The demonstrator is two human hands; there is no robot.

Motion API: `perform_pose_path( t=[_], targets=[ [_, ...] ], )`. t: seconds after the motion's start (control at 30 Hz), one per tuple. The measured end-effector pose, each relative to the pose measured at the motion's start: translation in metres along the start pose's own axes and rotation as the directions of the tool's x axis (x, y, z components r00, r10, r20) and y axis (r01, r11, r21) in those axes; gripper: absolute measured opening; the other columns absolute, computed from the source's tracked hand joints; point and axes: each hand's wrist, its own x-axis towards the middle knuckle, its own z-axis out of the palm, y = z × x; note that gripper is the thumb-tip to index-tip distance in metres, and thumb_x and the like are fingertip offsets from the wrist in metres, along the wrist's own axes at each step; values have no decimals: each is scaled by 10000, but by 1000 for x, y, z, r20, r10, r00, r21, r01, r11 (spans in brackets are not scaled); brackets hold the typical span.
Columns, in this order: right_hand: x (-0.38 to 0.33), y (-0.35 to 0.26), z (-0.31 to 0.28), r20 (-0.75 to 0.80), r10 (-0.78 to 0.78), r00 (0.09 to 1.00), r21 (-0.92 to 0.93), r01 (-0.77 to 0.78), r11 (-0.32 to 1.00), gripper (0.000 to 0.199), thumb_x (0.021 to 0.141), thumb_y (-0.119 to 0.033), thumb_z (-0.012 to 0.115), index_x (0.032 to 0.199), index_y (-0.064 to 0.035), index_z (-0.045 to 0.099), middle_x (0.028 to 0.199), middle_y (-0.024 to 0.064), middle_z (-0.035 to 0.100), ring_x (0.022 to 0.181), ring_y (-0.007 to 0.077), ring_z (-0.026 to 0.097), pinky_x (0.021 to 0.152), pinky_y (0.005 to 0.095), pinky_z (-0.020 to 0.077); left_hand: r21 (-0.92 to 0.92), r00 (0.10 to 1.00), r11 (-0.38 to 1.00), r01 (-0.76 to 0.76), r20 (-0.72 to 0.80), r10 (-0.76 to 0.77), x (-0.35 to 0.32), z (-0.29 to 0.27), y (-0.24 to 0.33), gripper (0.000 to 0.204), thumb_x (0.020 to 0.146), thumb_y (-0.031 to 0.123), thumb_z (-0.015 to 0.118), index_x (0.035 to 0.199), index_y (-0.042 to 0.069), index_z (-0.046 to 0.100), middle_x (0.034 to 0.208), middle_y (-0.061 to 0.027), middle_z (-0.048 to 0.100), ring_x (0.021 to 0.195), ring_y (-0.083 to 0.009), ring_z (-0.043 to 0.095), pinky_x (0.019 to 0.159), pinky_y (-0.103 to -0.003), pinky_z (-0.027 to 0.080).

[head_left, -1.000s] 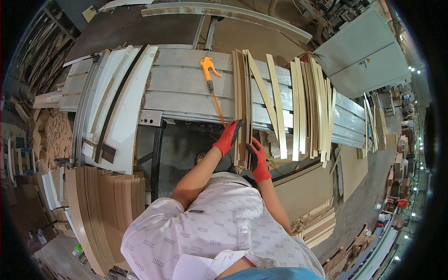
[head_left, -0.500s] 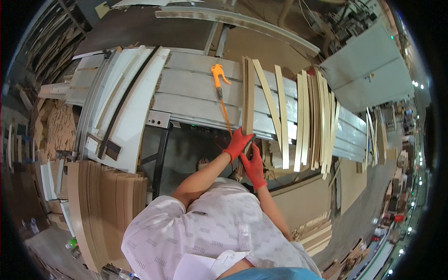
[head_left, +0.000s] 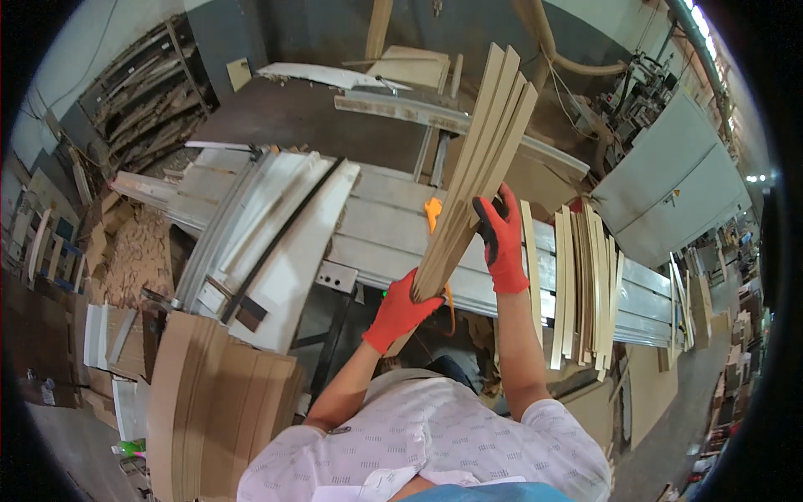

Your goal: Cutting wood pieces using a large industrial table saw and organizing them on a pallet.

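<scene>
I hold up a bundle of long, narrow brown wood strips (head_left: 468,192), tilted with its far end toward the upper right. My left hand (head_left: 405,311), in a red glove, is wrapped round the near end of the bundle. Higher up, my right hand (head_left: 502,243), in a red and black glove, grips the bundle's right side, its fingers partly hidden behind the wood. Behind the strips, an orange air blow gun (head_left: 432,211) lies on the slatted metal table (head_left: 381,219), its hose partly covered.
Several pale strips (head_left: 577,284) lie across the table on the right, overhanging its near edge. White panels with a black strip (head_left: 293,209) rest on the left. Stacked brown boards (head_left: 188,402) stand at near left. A grey cabinet (head_left: 661,180) is at far right.
The bundle has risen off the table and tilted to the right. My right hand has moved up along it, my left hand holds its near end, and the view has tipped upward.
</scene>
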Motion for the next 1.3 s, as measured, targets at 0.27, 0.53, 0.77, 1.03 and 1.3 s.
perform_pose_path(
  t=[0.27, 0.53, 0.77, 1.03, 1.3],
  targets=[
    [18, -14, 71, 251, -117, 961, 158, 79, 984, 546, 867, -51, 699, 1366, -5, 480, 1241, 67, 600, 1143, 159, 566, 989, 308, 443, 193, 972, 981, 5, -231, 41, -26, -36, 27, 466, 795, 186, 770, 1191, 5, 603, 959, -163, 717, 864, -262, 692, 759, -350, 528],
    [50, 17, 83, 370, -55, 927, 366, -92, 926, 580, 916, -25, 587, 1464, 3, 401, 1383, 103, 523, 1239, 192, 520, 1026, 331, 431, 265, 928, 964, 15, -362, 85, -16, -52, 16, 479, 808, 194, 760, 1223, 29, 587, 940, -185, 704, 834, -320, 699, 738, -352, 532],
    [98, 38, 66, 412, -24, 911, 400, -157, 903, 560, 913, -53, 580, 1445, 3, 415, 1330, 127, 560, 1192, 231, 553, 1006, 359, 447, 286, 926, 955, 82, -376, 33, 20, -42, 24, 469, 830, 171, 740, 1248, 32, 578, 940, -145, 723, 801, -276, 701, 734, -335, 534],
    [148, 43, 84, 521, -144, 842, 469, -141, 872, 421, 893, -90, 625, 1295, -14, 524, 1182, 136, 627, 1017, 231, 623, 869, 346, 517, 456, 911, 865, 209, -411, -3, 66, -49, 24, 500, 841, 244, 736, 1280, 73, 568, 1030, -138, 708, 917, -319, 692, 811, -391, 535],
    [134, 8, 221, 425, -213, 880, 269, 102, 958, 361, 865, -69, 722, 1182, -6, 559, 965, 48, 615, 750, 130, 604, 670, 277, 503, 204, 807, 973, 108, -590, 34, 107, -127, 3, 374, 815, 199, 743, 1127, 34, 620, 855, -117, 656, 800, -173, 628, 717, -328, 493]
  ],
)
